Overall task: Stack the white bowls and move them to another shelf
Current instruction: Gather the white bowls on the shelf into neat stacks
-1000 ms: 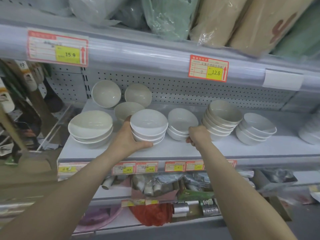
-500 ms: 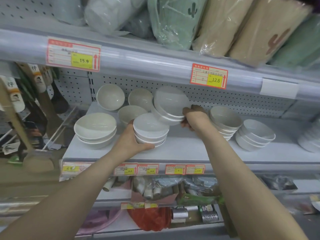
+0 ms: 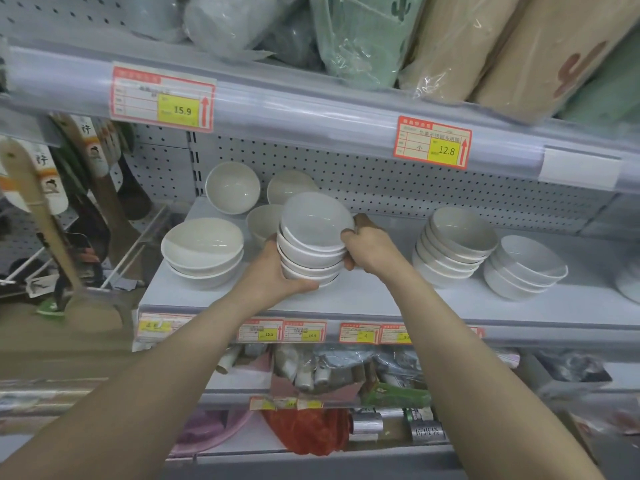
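So, white bowl stack [image 3: 313, 247]: 4 or 5 nested bowls at the middle of the shelf [image 3: 381, 296], top bowl tilted toward the viewer; whether the bottom touches the shelf I cannot tell
Left hand [image 3: 273, 271]: clamped on the lower left side of the stack, thumb lying along the bottom bowl
Right hand [image 3: 367, 247]: fingers curled over the right rim of the upper bowls, gripping them
Wide bowls [image 3: 204, 251]: a low pile just left of the hands
Single bowls [image 3: 232, 187]: 3 behind, near the pegboard
Right piles [image 3: 453, 244]: 2 more stacks, apart from the held one
Price tags [image 3: 162, 98]: 15.9 and 12.8 on the upper rail
Wrapped bundles [image 3: 363, 39]: on the shelf above
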Demonstrator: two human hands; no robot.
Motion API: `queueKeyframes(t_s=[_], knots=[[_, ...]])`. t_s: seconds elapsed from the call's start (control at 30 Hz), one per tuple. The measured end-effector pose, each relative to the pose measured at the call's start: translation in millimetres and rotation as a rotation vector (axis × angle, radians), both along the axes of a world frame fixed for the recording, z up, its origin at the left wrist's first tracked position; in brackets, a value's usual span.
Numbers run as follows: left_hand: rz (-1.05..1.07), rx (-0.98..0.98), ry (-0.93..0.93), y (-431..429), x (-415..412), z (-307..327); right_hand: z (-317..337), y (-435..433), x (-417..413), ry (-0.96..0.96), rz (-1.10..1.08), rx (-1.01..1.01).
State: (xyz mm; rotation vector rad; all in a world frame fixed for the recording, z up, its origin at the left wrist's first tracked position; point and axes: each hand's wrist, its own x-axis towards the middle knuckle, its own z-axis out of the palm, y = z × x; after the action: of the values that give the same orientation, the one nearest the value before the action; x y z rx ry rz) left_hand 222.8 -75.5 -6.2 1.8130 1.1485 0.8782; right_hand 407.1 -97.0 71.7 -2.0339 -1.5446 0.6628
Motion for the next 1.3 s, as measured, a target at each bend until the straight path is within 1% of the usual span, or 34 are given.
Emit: queueKeyframes(t_s=[0.17, 0.27, 0.53, 0.63, 0.73, 0.93, 1.03, 1.13, 1.3], knots=[[0.021, -0.012, -0.019, -2.6, 0.7, -5.3, 0.7, 1.8, 6.1, -0.067, -0.019, 0.026], [0.017, -0.002, -0.030, -2.0, 1.5, -9.2, 2.3, 5.7, 6.4, -0.072, -0.037, 0.021], [0.019, 0.019, 0.003, 1.8, 1.9, -10.9, 3.7, 6.0, 2.5, -0.126, -0.038, 0.070], [0.020, 0.029, -0.001, 1.4, 2.6, -11.0, 6.6, 5.9, 3.2, -0.213, -0.074, 0.083], [0.017, 0.030, -0.007, 0.4, 3.0, -10.8, 12.0, 9.5, 1.8, -0.156, -0.092, 0.121], [0.028, 0.036, -0.027, -0.5, 3.2, -15.0, 15.3, 12.8, 11.4, -0.080, -0.092, 0.001], [0.056, 0.005, -0.036, -3.5, 6.3, -19.6, 13.7, 11.4, 16.1, -0.086, -0.037, 0.085], [0.073, -0.004, -0.021, -1.8, 13.7, -21.7, 12.1, 14.8, 20.1, -0.183, 0.005, 0.131], [0.003, -0.024, -0.022, 2.6, 40.0, -21.6, 16.4, 22.5, 40.8, -0.432, -0.116, 0.063]])
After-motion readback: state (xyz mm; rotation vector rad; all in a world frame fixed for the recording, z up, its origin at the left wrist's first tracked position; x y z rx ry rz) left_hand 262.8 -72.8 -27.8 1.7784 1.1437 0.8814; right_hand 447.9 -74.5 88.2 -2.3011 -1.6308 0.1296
